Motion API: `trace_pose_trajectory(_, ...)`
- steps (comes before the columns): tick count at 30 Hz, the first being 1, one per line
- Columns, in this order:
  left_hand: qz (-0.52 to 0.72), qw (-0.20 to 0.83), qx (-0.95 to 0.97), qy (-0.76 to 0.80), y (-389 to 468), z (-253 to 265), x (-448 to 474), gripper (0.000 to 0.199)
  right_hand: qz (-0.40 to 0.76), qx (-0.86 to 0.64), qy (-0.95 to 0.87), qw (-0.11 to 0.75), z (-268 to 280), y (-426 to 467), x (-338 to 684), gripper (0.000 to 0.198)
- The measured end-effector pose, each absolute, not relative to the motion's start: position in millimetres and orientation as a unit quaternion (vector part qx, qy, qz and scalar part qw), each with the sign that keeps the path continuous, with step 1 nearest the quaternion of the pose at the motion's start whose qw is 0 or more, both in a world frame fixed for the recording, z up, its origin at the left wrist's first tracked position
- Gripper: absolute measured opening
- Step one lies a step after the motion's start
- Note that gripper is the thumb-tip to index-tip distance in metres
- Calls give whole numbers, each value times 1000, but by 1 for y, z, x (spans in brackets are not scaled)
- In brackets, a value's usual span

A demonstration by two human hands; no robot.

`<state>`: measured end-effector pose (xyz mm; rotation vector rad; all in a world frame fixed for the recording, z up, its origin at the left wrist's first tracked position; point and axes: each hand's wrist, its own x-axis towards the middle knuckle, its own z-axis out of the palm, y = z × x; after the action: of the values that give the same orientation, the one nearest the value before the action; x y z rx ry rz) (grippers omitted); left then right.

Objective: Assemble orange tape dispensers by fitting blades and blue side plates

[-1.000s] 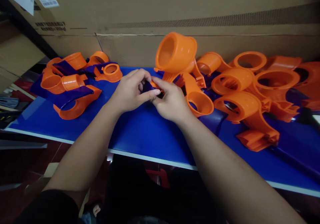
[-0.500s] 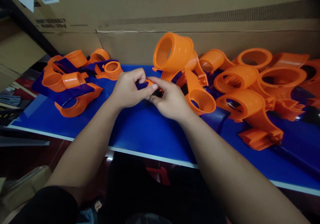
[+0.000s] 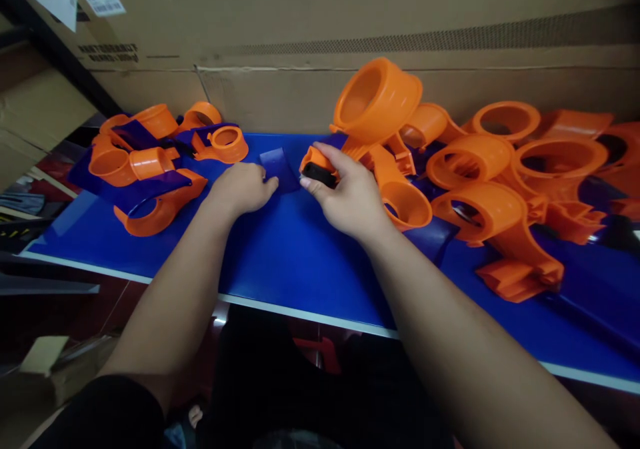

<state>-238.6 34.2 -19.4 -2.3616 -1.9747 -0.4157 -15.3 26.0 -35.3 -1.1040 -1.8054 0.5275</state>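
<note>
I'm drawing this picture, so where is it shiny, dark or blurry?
Head view: soft shine on the big orange ring; head view: the floor under the blue table is dim; head view: the black part in the right hand shows little detail; head view: the print on the cardboard box is too blurry to read.

Smooth plastic is seen in the orange piece [image 3: 312, 156] and blue flap [image 3: 279, 171] at centre, glossy in the orange ring [image 3: 400, 99] at upper centre; the box [image 3: 310, 12] across the top is made of matt cardboard.
</note>
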Motion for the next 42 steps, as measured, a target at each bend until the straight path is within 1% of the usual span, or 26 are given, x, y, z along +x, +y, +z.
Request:
trace_pose_trajectory(4, -100, 40, -756, -645, 24, -17, -232, 44, 204, -451, -745, 448, -36, 25, -16, 63)
trace_pose_trajectory(9, -103, 58, -750, -650, 17, -12, -227, 55, 197, -456, -749, 439, -34, 23, -16, 63)
trace_pose_trajectory(13, -123, 72, -741, -656, 15, -11, -227, 55, 198, -459, -746, 440, -33, 22, -16, 62)
trace_pose_trajectory(15, -156, 72, -739, -651, 17, -12, -228, 51, 196, -459, -744, 443, -33, 22, -16, 61)
trace_pose_trajectory(17, -213, 53, -742, -634, 20, -13, -228, 41, 195, -460, -742, 446, -33, 21, -16, 62)
trace_pose_trajectory(20, -345, -8, -750, -564, 26, -13, -224, 20, 197, -465, -735, 453, -33, 20, -16, 65)
trace_pose_trajectory(22, -424, -38, -750, -507, 27, -13, -219, 13, 198, -466, -733, 454, -33, 20, -16, 65)
trace_pose_trajectory(25, -456, -39, -763, -457, 24, -11, -211, 20, 193, -465, -737, 452, -31, 19, -17, 62)
trace_pose_trajectory(28, -430, -33, -792, -432, 20, -11, -207, 30, 184, -457, -745, 449, -31, 20, -17, 60)
trace_pose_trajectory(33, -408, -54, -825, -387, 22, -14, -206, 43, 182, -440, -753, 455, -33, 20, -16, 58)
trace_pose_trajectory(39, -415, -66, -833, -359, 27, -20, -210, 46, 175, -442, -754, 454, -31, 18, -16, 60)
trace_pose_trajectory(42, -420, -65, -838, -342, 27, -21, -209, 44, 178, -441, -752, 456, -30, 17, -15, 62)
